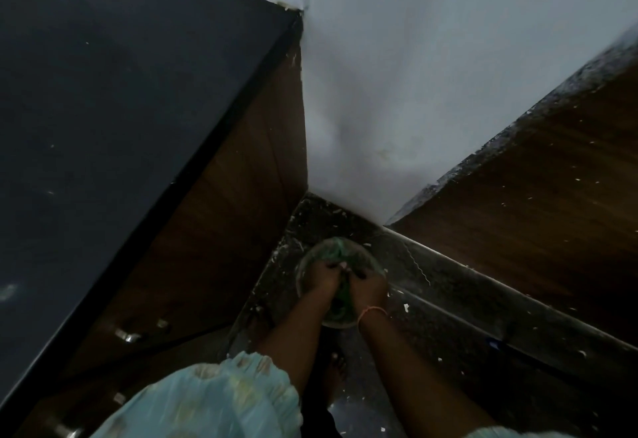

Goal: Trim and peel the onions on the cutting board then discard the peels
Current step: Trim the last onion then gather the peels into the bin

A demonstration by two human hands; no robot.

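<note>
Discard step, likely: left hand (321, 277) and right hand (369, 284) over round green-lined bin (305, 265) in floor corner; fingers curled together, contents unclear. Next: release, withdraw.

Home kitchen corner: dark countertop (114, 120), wooden cabinets (241, 202), waste bin (312, 258).

Dim, blurred view. Contents of round bin (340, 321) on floor largely hidden beneath left hand (322, 277) and right hand (370, 286); green lining just discernible, anything held between the fingers indistinguishable. Bare foot (335, 376) partly obscured between forearms. Pale sleeve (221, 399) cut off at bottom edge.
</note>
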